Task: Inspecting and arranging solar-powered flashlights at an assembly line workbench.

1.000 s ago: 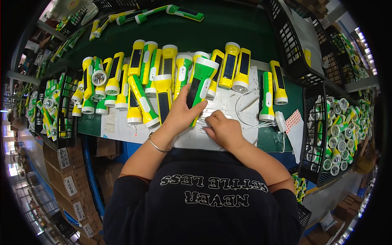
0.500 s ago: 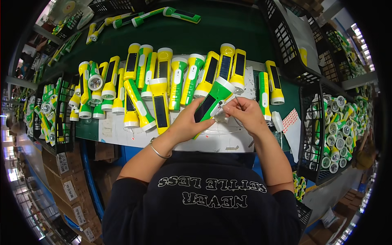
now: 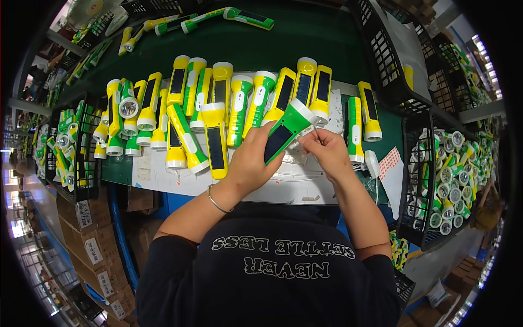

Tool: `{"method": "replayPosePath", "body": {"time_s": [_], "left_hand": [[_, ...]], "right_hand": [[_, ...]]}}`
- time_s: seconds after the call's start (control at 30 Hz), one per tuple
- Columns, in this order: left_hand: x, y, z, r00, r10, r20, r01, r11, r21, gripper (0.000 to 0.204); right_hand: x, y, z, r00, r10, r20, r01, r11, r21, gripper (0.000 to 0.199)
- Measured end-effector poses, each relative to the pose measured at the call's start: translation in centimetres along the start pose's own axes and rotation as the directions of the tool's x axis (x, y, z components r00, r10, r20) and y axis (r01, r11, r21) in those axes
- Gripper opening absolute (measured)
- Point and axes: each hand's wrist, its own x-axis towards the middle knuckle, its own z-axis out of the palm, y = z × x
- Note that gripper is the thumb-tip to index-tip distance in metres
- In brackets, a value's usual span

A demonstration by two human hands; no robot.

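Observation:
My left hand (image 3: 250,158) is wrapped round a green flashlight (image 3: 289,126) with a dark solar panel on its upper side and a white head ring tilted up to the right. Close to that flashlight's head, my right hand (image 3: 327,150) is closed in a pinch. Whatever sits between its fingertips is too small to make out. Beneath the hands a white board (image 3: 245,188) lies on the green table. Beyond the left hand stands a row of yellow and green flashlights; a yellow flashlight (image 3: 216,143) with a solar panel is nearest to it.
At the right a black crate (image 3: 419,180) is packed with flashlights, and another black crate (image 3: 87,141) stands at the left. Two flashlights lie beside a white block (image 3: 372,163) and a red-marked sheet (image 3: 388,164). More flashlights (image 3: 249,18) lie at the back. Cardboard boxes (image 3: 90,245) are below left.
The held flashlight has rolled in my left hand, so its solar panel faces up more and its white side strip is turned out of sight. My right hand's pinch has come away from that strip.

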Motion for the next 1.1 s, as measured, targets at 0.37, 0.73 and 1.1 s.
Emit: {"method": "replayPosePath", "body": {"time_s": [0.37,0.73,1.1], "left_hand": [[-1.0,-1.0,0.3,0.999,-0.039,0.007,0.040,0.996,-0.079,0.060],[-1.9,-1.8,-1.7,0.906,-0.371,0.202,0.405,0.627,-0.666,0.063],[-2.3,-4.8,-4.8,0.838,0.247,0.486,0.545,-0.415,-0.729,0.072]], "right_hand": [[0.0,0.7,0.4,0.999,-0.032,0.012,0.033,0.997,-0.076,0.017],[-3.3,4.6,4.1,0.866,-0.381,0.325,0.454,0.323,-0.831,0.025],[-3.3,4.9,3.5,0.896,-0.292,0.335,0.439,0.460,-0.772,0.020]]}}
